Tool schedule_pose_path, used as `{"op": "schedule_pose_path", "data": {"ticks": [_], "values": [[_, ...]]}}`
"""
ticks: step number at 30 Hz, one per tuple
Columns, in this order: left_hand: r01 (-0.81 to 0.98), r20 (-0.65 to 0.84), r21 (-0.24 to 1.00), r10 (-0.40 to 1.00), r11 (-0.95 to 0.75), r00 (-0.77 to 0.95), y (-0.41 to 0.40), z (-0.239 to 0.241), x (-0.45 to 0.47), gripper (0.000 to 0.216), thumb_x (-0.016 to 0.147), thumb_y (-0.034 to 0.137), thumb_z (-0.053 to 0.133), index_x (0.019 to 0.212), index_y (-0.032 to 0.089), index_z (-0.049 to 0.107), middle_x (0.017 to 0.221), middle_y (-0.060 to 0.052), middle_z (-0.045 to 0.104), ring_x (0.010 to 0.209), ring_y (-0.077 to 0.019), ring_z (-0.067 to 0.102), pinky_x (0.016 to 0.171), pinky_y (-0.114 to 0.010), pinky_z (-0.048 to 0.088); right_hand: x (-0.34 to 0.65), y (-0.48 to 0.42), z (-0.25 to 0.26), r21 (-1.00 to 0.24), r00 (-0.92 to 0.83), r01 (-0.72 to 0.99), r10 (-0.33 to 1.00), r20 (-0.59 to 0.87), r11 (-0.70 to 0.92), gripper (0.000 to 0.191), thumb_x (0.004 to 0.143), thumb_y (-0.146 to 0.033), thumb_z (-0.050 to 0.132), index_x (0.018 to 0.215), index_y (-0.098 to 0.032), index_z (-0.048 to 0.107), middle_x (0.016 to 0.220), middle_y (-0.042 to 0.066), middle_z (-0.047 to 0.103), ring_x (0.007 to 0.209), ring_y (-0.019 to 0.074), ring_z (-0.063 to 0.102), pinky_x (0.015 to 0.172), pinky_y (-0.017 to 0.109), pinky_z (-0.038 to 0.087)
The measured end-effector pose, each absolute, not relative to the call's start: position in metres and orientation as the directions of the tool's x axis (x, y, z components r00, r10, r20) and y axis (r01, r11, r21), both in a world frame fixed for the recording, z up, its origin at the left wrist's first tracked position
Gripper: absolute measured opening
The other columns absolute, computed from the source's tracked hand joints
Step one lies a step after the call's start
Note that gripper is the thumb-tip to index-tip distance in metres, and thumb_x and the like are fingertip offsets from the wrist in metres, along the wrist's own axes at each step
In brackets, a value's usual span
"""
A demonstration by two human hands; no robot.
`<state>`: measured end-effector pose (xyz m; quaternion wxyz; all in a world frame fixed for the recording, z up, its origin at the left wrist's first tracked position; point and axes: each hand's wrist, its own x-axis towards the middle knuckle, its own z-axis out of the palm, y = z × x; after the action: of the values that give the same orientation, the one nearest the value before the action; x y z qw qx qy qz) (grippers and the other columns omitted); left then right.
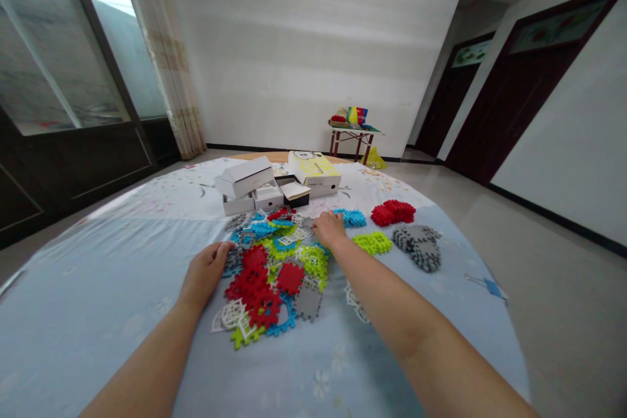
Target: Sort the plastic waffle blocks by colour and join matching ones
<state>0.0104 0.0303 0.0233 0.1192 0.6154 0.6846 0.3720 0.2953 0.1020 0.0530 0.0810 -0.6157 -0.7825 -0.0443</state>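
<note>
A mixed heap of flat interlocking plastic pieces lies on the table, with red pieces (255, 284), lime green pieces (313, 260), blue pieces (283, 320), grey pieces (307, 302) and white lattice pieces (234, 313). My left hand (204, 271) rests at the heap's left edge, fingers curled together against grey and blue pieces; whatever they hold is hidden. At the heap's far right side is my right hand (331, 230), its fingers closed at a small grey piece (307, 223). Sorted stacks stand to the right: blue (353, 217), red (393, 211), lime green (373, 243) and grey (420, 247).
White boxes (245, 177), an open black box (294, 192) and a yellow-white printed box (314, 170) stand behind the heap. White lattice pieces (356, 304) lie partly behind my right forearm. A patterned cloth (122, 274) covers the round table. A small side table (355, 130) is by the wall.
</note>
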Motion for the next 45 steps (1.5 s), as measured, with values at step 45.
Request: {"op": "schedule_pose_path", "data": {"ticks": [45], "values": [[0.860,0.152,0.503,0.971,0.084,-0.184,0.040,0.021,0.000,0.053,0.080,0.052,0.026,0.104,0.022,0.063,0.107,-0.008,0.064,0.096,-0.0252,0.059,0.084,-0.037,0.044,0.449,0.022,0.067,-0.470,0.087,0.862,0.857,0.508,0.191,0.040,0.073,-0.039,0.057,0.107,-0.018,0.057,0.103,0.008,0.060,0.095,0.0199,0.053,0.086,0.033,0.038]]}}
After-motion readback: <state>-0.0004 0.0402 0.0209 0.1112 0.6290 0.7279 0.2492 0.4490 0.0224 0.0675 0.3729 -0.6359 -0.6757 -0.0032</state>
